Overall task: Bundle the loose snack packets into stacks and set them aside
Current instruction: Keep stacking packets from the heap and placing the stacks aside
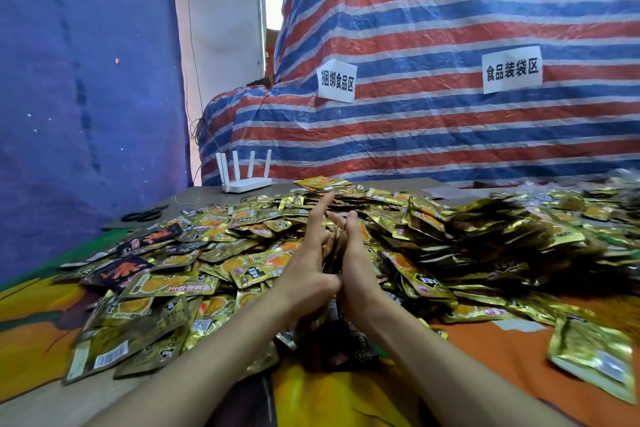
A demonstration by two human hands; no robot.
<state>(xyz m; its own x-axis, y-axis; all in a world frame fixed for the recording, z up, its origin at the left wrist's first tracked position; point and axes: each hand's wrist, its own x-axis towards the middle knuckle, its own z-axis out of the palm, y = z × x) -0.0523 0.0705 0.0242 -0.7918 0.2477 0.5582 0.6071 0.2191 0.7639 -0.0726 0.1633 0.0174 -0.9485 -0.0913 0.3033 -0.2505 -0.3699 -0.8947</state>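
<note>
A wide heap of loose gold snack packets (415, 246) covers the table, with a few dark packets (121, 270) at its left edge. My left hand (311, 253) and my right hand (356, 253) stand upright, palms facing each other, fingers straight. Between the palms they press a thin upright stack of packets (333, 253), seen edge-on. Dark packets (332, 340) lie under my wrists.
A white router (244, 180) with several antennas stands at the back left, black scissors (142, 215) near it. A striped tarp (450, 45) with two paper signs rises behind the table. A lone gold packet (592, 360) lies at the right on the orange cloth.
</note>
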